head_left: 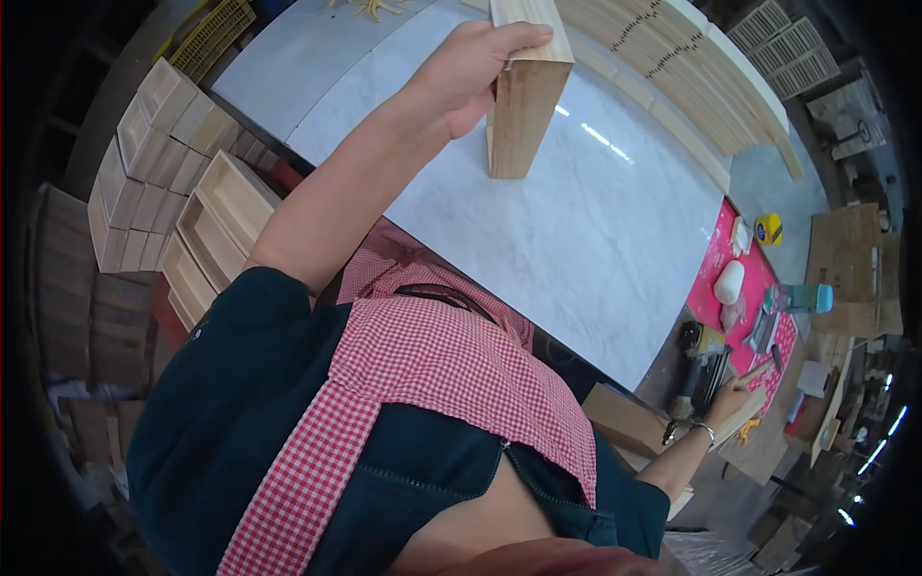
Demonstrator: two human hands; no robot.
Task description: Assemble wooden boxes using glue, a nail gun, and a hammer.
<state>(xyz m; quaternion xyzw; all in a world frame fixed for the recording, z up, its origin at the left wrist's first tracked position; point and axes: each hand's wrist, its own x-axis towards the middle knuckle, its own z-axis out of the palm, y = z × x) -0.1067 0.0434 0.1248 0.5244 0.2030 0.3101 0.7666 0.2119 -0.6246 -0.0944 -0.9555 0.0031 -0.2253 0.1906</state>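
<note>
- At the far left, we are seeing a stack of pale rectangular wooden boxes (158, 168); they are overlapping, so we are giving no exact count.
- Above it, one yellow slatted plastic crate (213, 40) is running out at the picture's upper edge.
- Beside the stack, shallow pale open-topped wooden trays (219, 226) are showing, at least two, with the left sleeve covering part of them.
- We are watching one left hand (464, 72) gripping one pale upright rectangular wooden box (529, 110). Its thumb is lying over the upper face; its other fingers are mostly hiding behind the wood.
- That box is standing over the white marble-patterned tabletop (538, 259), its top being cut off by the picture's edge; whether its lower end is touching, we are not managing to tell.
- Behind, a long row of pale wooden pieces with dark zigzag marks (663, 53) is curving along the rim, too tightly packed for counting.
- Lower right, one right hand (732, 401) is reaching toward a slim dark object (777, 357); its fingers are too small for us to tell whether they are holding anything.
- Around a bright pink mat (709, 264), we are counting one white rounded cylinder (729, 283), one yellow tub (768, 228) and one clear bottle with a blue lid (799, 299).
</note>
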